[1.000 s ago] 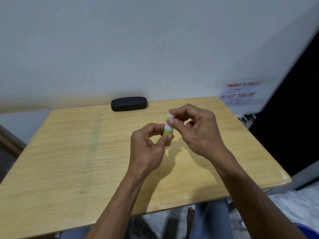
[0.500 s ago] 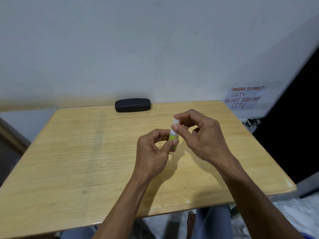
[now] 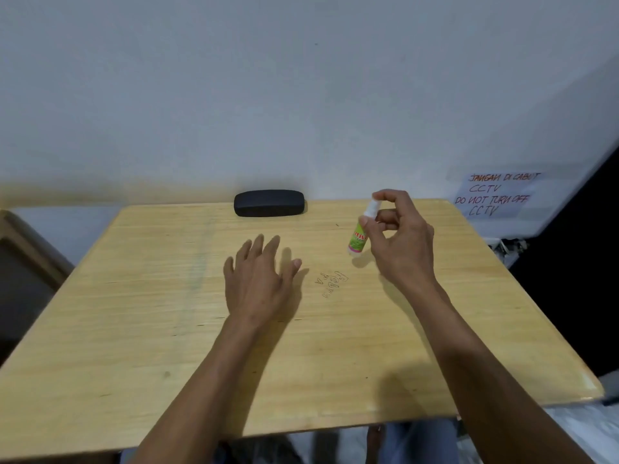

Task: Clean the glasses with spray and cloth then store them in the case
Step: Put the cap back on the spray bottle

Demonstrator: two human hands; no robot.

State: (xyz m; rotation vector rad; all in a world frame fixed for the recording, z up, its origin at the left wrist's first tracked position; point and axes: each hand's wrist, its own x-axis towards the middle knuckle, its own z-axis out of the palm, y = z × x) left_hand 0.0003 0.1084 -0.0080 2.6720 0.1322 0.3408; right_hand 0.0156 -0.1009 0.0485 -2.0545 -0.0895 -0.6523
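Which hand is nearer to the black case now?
Left. The left hand lies open on the table just in front of the black case. The right hand is further to the side, holding the spray bottle.

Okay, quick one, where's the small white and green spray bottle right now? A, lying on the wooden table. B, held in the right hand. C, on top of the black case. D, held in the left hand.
B: the right hand pinches the small white and green spray bottle near its top, while the left hand is spread open and empty.
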